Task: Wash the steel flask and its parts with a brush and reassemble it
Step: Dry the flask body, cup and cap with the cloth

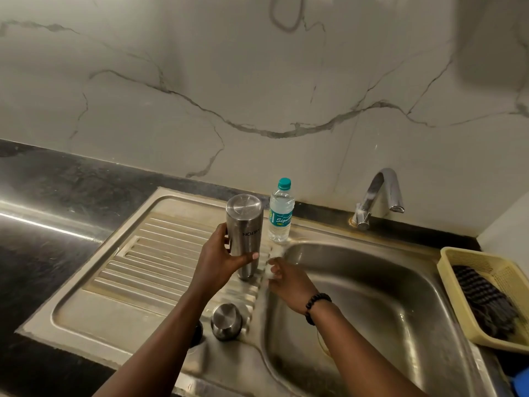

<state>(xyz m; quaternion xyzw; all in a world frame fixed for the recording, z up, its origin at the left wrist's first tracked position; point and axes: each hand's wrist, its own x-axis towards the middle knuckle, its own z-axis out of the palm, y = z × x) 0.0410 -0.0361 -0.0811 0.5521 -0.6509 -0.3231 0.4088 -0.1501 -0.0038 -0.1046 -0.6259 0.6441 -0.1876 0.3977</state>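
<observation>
My left hand (220, 259) clamps the upturned flask (244, 233) on the draining board (143, 262) to drain, while my right fingers (274, 270) pinch something small and pale.

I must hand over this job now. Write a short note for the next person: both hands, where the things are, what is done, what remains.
Left hand grips the steel flask, inverted on the drainboard.
Right hand pinches a small white part by the flask's mouth; what it is, unclear.
Steel cap sits on the drainboard, a dark part beside it.
Brush lies in the yellow basket.
Washing done: cannot tell. Left: reassembly.
</observation>
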